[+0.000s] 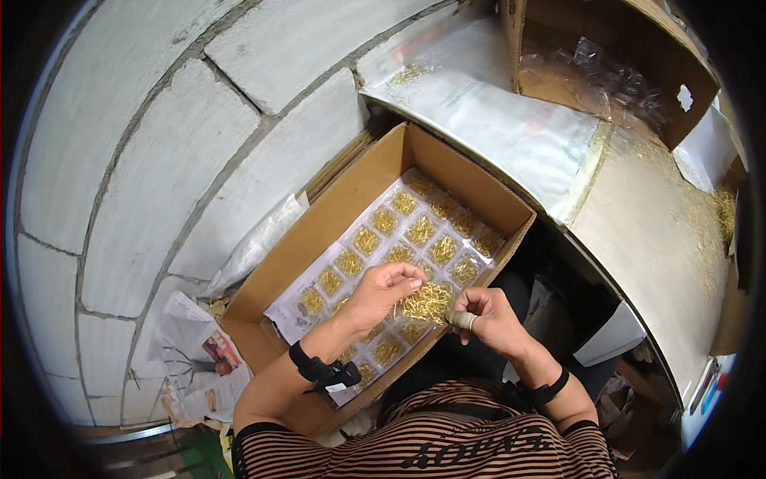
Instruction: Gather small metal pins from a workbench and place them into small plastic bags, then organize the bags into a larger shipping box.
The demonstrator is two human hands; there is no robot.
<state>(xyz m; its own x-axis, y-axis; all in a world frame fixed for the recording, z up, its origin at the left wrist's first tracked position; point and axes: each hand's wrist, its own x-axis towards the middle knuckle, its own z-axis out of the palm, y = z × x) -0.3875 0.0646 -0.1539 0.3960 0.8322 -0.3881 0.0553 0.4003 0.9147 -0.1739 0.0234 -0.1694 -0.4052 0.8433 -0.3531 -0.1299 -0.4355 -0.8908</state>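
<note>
Between my two hands is a small clear plastic box of gold-coloured metal hooks (425, 303), held over the near side of a cardboard box (319, 199). My left hand (384, 294) grips its left and far edge with bent fingers. Thumb and curled fingers of my right hand (485, 317) pinch the right edge; the thumb wears a pale wrap. Below, rows of similar clear boxes of gold hooks (420, 230) lie on a white sheet inside the cardboard box. Some of them are hidden under my hands and forearms.
At the right stands a table (638, 215) with loose gold pieces (694, 231) strewn on it and white sheeting (511, 136) at its far end. An open carton (614, 88) there holds clear plastic cases. A block wall (175, 144) rises on the left, crumpled paper (191, 343) beside it.
</note>
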